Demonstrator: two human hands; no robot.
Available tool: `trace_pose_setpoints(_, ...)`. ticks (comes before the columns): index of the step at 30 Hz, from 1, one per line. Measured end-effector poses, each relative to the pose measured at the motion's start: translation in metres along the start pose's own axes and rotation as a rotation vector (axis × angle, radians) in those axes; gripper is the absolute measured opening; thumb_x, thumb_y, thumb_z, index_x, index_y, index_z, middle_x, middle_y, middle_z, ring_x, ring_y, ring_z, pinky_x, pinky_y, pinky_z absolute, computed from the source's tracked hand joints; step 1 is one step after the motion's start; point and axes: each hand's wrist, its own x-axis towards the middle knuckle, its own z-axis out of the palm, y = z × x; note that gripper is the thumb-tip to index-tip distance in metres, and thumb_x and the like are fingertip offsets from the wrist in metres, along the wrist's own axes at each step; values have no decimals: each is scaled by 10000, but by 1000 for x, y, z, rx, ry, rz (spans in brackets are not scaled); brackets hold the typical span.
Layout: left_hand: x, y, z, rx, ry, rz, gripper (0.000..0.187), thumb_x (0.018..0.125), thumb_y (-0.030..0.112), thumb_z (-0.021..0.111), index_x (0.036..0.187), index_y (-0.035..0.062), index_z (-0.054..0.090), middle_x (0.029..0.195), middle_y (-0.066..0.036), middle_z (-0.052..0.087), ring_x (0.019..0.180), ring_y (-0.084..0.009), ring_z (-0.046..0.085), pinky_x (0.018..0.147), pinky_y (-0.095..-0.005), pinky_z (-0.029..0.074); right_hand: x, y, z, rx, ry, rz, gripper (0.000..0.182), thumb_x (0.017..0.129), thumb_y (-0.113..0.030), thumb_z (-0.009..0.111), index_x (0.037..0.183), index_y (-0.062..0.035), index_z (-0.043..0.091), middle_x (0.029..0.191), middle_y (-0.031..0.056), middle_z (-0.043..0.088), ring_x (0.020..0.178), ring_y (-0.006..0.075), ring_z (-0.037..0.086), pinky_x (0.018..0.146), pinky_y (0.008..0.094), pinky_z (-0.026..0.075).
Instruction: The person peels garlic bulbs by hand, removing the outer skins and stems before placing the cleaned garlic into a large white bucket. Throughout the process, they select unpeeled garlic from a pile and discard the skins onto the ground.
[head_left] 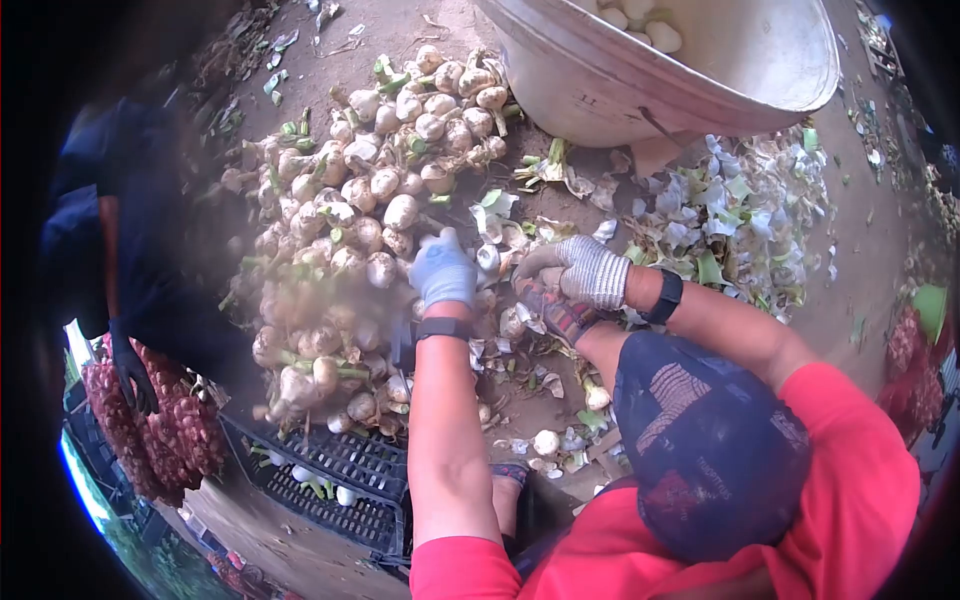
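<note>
My left hand (446, 270), in a pale blue glove, reaches down to the right edge of a heap of dirty white bulbs (385, 184) with cut green stalks. They look like garlic or onion. Its fingers are curled, and what they close on is hidden. A loose bulb (401, 212) lies just beyond the fingertips. My right hand (592, 270), in a grey knit glove, is bent over a striped shoe (570, 312). Its fingers curl down, and I cannot make out what is in them. A peeled white bulb (488, 258) lies between the hands.
A big pale tub (590, 85) with clean bulbs (663, 37) inside stands ahead. Peeled skins (735, 205) are strewn at right. A black crate (340, 490) is at lower left, near a red mesh sack (150, 425) and another person's dark-gloved hand (132, 372). A dark cap (705, 450) fills the lower right.
</note>
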Motion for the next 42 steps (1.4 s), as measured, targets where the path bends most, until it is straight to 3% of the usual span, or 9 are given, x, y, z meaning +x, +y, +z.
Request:
trace_pose_setpoints(6, -100, 4, -5, -2055, 98, 13, 290, 794, -55, 544, 1069, 30, 509, 967, -88, 600, 767, -127, 598, 596, -220, 491, 6, -8, -10, 753, -78, 320, 283, 865, -152, 599, 1108, -7, 582, 879, 31, 630, 709, 79, 579, 573, 202, 490)
trace_pose_setpoints(22, -125, 25, -20, -1104, 502, 337, 520, 724, 99, 673, 1211, 15, 510, 1023, -140, 544, 892, -228, 582, 745, -309, 501, -11, -51, -5, 306, -79, 156, 189, 831, -162, 556, 838, 10, 632, 653, 59, 608, 564, 122, 561, 513, 295, 469)
trace_pose_setpoints(25, -129, 24, -32, -2569, -475, -96, 557, 879, 520, 465, 1107, 19, 541, 686, -130, 592, 447, -196, 540, 360, -279, 440, -19, -41, -3, 931, -211, 264, 106, 853, -110, 540, 896, -34, 599, 638, -18, 552, 510, 40, 499, 426, 206, 411)
trace_pose_setpoints(29, -129, 33, -34, -2819, -684, -259, 460, 933, 476, 393, 1002, 54, 564, 621, -78, 555, 408, -141, 460, 349, -243, 374, -24, -47, -10, 618, -157, 103, 127, 859, -100, 549, 946, -17, 590, 681, -2, 587, 542, 60, 529, 467, 219, 446)
trace_pose_setpoints(31, -131, 36, -41, -1869, 11, -475, 375, 946, 369, 384, 1057, 54, 554, 640, -37, 526, 432, -93, 433, 370, -219, 356, -31, -66, -12, 562, -128, 126, 143, 866, -112, 543, 953, -7, 588, 699, 7, 596, 565, 77, 547, 498, 240, 463)
trace_pose_setpoints(34, -142, 31, -18, -1995, 462, -286, 314, 920, 193, 445, 1171, 21, 519, 746, 18, 522, 603, -44, 480, 497, -174, 387, -30, -57, -1, -148, 32, -240, 205, 794, -179, 561, 932, -32, 595, 695, 151, 585, 634, 300, 607, 602, 376, 490)
trace_pose_setpoints(38, -141, 43, -38, -1988, 203, -455, 216, 934, 223, 516, 1025, 37, 578, 804, 13, 578, 620, -51, 506, 537, -174, 401, -23, -55, 1, -323, -65, -478, 164, 765, -177, 543, 844, -36, 575, 627, 140, 565, 593, 296, 595, 566, 353, 490)
trace_pose_setpoints(40, -144, 33, -38, -2355, 53, -321, 227, 932, 277, 520, 958, 59, 579, 821, 0, 596, 602, -63, 509, 529, -182, 404, -25, -63, -12, 596, -311, 221, 140, 771, -183, 544, 814, -51, 553, 598, 61, 553, 518, 174, 577, 488, 273, 463)
trace_pose_setpoints(42, -144, 33, -31, -2590, 46, -459, 245, 943, 323, 488, 959, 84, 539, 757, -31, 591, 540, -63, 490, 421, -184, 348, -26, -27, -25, 1685, -411, -27, 187, 798, -171, 577, 913, -23, 573, 635, 28, 570, 446, 84, 517, 449, 195, 420)
